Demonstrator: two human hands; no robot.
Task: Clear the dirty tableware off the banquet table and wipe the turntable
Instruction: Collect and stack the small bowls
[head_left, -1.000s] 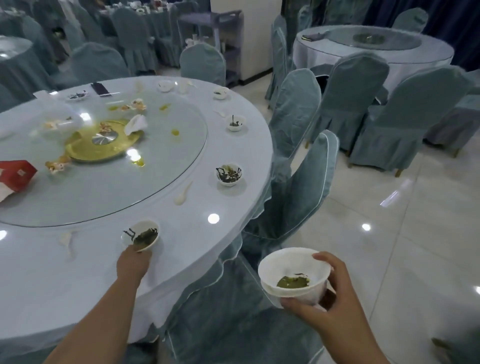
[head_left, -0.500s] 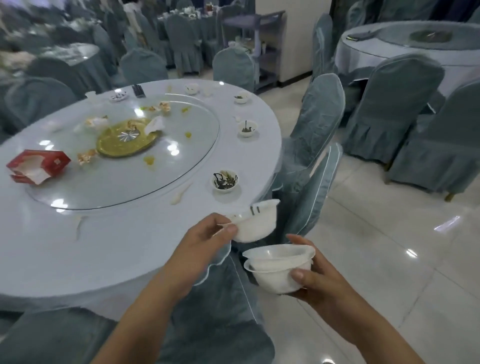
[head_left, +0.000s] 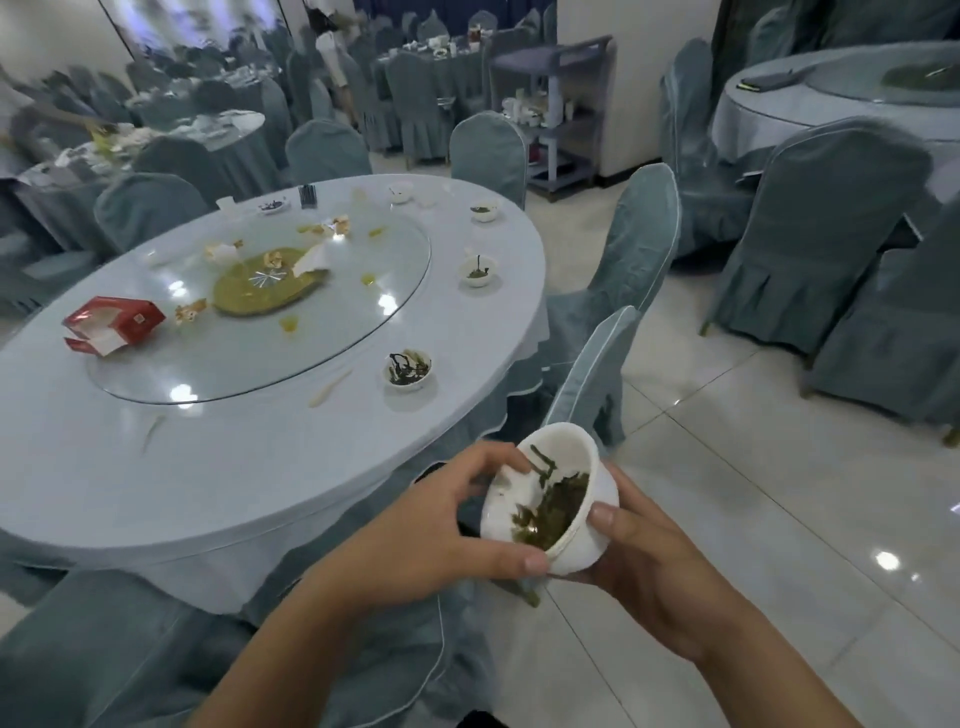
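The stack of white bowls (head_left: 563, 506) was tilted steeply toward the person, its mouth turned left and down, with wet green leaves clinging to the inner wall. At that slant the likeliest mishap was spillage: a leaf already hung below the rim near the left thumb, and any further tip would probably send scraps onto the chair cover or the tiled floor beneath both hands. The nested bowls might also slide apart, since smooth wet porcelain gives little friction and the upper bowl sat only loosely in the lower one.

The right hand (head_left: 641, 561) cupped the stack from below and behind, fingers curled round its outer wall and thumb pressed against the rim, so that grip was clamped on the bowls. The left hand (head_left: 447, 525) closed on the upper bowl from the near side, thumb under the lip and fingertips hooked over the far edge, also clamped rather than spread.

The stack was off the surface (head_left: 249, 467), held just right of its edge. Up and left of the grips, more dirty bowls (head_left: 409, 369) stood along the cloth, and the glass turntable (head_left: 311, 332) beyond them carried scraps, a yellow smear and a red box (head_left: 111, 325).
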